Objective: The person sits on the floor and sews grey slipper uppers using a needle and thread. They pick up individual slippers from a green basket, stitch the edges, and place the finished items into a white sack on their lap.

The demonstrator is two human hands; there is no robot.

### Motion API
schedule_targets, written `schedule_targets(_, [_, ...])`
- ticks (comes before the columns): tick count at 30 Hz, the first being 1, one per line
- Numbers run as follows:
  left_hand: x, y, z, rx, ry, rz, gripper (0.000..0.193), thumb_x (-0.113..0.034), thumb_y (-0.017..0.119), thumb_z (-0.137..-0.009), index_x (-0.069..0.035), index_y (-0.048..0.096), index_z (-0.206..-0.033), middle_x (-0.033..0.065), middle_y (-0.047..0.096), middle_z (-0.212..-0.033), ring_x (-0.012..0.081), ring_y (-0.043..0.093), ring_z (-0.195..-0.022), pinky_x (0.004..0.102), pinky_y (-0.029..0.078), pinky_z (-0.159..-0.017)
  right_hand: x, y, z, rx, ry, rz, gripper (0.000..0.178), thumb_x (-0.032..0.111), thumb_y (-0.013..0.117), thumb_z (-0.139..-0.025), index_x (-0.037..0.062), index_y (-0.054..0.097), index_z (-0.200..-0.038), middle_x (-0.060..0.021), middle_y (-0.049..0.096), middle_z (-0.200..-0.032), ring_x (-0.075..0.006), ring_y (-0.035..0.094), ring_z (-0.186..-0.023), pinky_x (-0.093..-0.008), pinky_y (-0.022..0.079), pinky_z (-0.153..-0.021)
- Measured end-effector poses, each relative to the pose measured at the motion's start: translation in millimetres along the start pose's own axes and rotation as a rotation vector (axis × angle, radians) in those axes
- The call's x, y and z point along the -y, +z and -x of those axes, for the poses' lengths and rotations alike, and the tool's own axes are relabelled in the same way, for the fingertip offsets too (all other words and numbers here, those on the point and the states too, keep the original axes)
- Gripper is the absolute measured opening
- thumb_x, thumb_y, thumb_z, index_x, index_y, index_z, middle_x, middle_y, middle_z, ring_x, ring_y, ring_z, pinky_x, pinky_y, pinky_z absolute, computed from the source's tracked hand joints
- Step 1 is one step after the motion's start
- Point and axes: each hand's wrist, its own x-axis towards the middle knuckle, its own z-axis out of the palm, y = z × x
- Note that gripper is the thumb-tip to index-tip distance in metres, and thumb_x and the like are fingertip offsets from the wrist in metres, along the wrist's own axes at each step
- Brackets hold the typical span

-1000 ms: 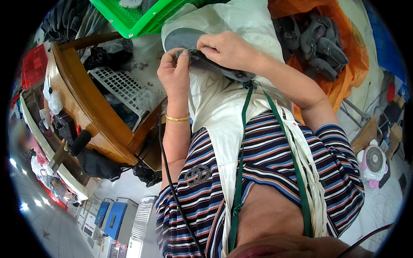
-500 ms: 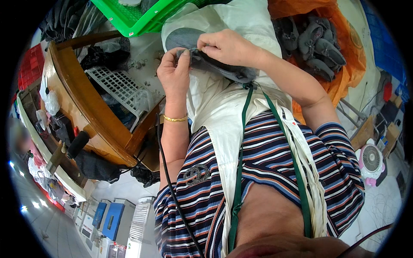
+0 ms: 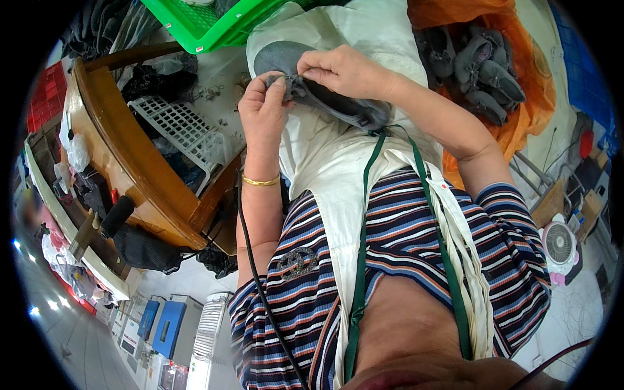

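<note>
A dark grey cloth shoe (image 3: 281, 58) lies across the white apron (image 3: 335, 208) on my lap, its opening facing up. My left hand (image 3: 262, 107) pinches a bit of grey cloth at the shoe's left edge between thumb and forefinger. Close by on the right, my right hand (image 3: 351, 73) is closed in a pinch over the shoe's opening. A thin pale line, perhaps thread, shows between the two hands. What the right fingertips grip is too small to make out.
Several similar grey shoes (image 3: 497, 77) lie in an orange sack (image 3: 543, 107) at right. A green basket (image 3: 203, 40) stands beyond my lap. At left are a wooden table (image 3: 120, 146) and a white plastic basket (image 3: 172, 127). A small fan (image 3: 558, 244) stands at far right.
The shoe has tilted slightly, so more of its dark opening shows. Both hands keep their pinches in nearly the same place.
</note>
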Motion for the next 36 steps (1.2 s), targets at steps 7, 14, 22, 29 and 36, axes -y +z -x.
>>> schedule_targets(7, [-4.3,3.6,0.6,0.014,-0.01,0.019,0.012,-0.011,0.063,-0.094,-0.001,0.067,-0.1,-0.0002,0.065,-0.083,0.0059,0.058,-0.07,0.0215,0.05,-0.061,4.5,-16.6,-4.4,0.071,-0.071,0.082,0.012,0.014,0.06,-0.093,0.0065,0.063,-0.102,-0.0125,0.068,-0.084,-0.0294,0.065,-0.074,-0.0359,0.051,-0.069])
schedule_targets(14, [-6.3,-2.8,-1.0,0.075,-0.034,-0.018,0.013,-0.012,0.063,-0.094,-0.001,0.067,-0.101,-0.001,0.065,-0.084,0.0055,0.058,-0.073,0.0219,0.049,-0.063,8.8,-23.7,-9.4,0.117,-0.09,0.098,0.011,0.015,0.059,-0.094,0.0073,0.062,-0.1,-0.0117,0.068,-0.082,-0.0298,0.064,-0.072,-0.0365,0.05,-0.068])
schedule_targets(22, [-2.7,-12.5,-7.6,0.193,-0.1,0.055,0.013,-0.011,0.059,-0.096,-0.003,0.066,-0.104,-0.0015,0.065,-0.087,0.0066,0.057,-0.072,0.0228,0.048,-0.063,0.7,-8.7,-6.2,0.081,-0.024,0.058,0.009,0.017,0.057,-0.096,0.011,0.061,-0.102,-0.0098,0.062,-0.073,-0.0241,0.059,-0.06,-0.0347,0.047,-0.061])
schedule_targets(29, [0.7,-13.6,-10.5,0.22,-0.113,0.138,0.014,-0.012,0.061,-0.096,-0.003,0.065,-0.105,-0.0008,0.066,-0.089,0.0063,0.059,-0.074,0.0218,0.048,-0.064,-4.5,10.5,-6.9,-0.049,-0.06,0.053,0.014,0.02,0.054,-0.098,0.0071,0.051,-0.104,-0.0112,0.061,-0.073,-0.0257,0.059,-0.062,-0.037,0.046,-0.059])
schedule_targets(36, [-1.2,-7.2,-10.2,0.137,-0.111,0.063,0.015,-0.012,0.067,-0.093,-0.001,0.067,-0.103,0.0001,0.068,-0.089,0.0059,0.06,-0.074,0.0212,0.049,-0.065,10.7,10.2,-12.3,-0.06,0.037,-0.014,0.014,0.02,0.055,-0.098,0.0068,0.052,-0.1,-0.0122,0.062,-0.077,-0.0326,0.06,-0.068,-0.0394,0.047,-0.062])
